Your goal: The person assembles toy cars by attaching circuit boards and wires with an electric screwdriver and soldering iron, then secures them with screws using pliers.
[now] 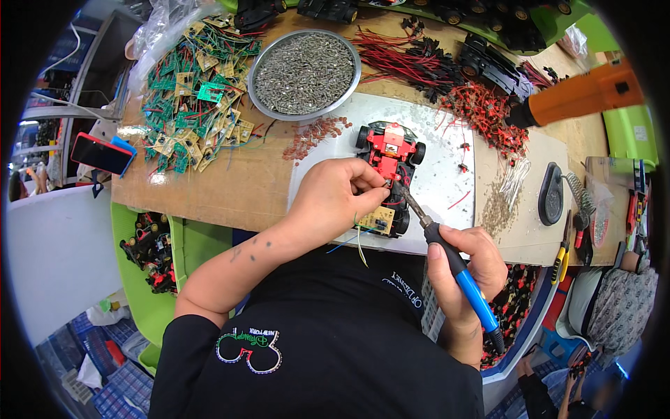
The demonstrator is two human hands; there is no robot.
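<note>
A toy car chassis [389,164], black and red with black wheels, lies on a white sheet in front of me. A yellow circuit board [377,220] with thin wires sits at its near end. My left hand [345,190] rests over the left side of the chassis, thumb and fingers pinched together at its middle; whatever they hold is too small or hidden. In my right hand [469,269] is a soldering iron [457,262] with a blue and black handle. Its metal tip reaches the chassis close beside my left fingertips; exact contact cannot be made out.
A metal bowl [304,73] of small metal parts stands beyond, with piled circuit boards [202,98] to its left. Red-black wires [401,56] and red parts [481,115] lie right. An orange tool [583,94] juts in; yellow-handled cutters [560,258] lie near the edge.
</note>
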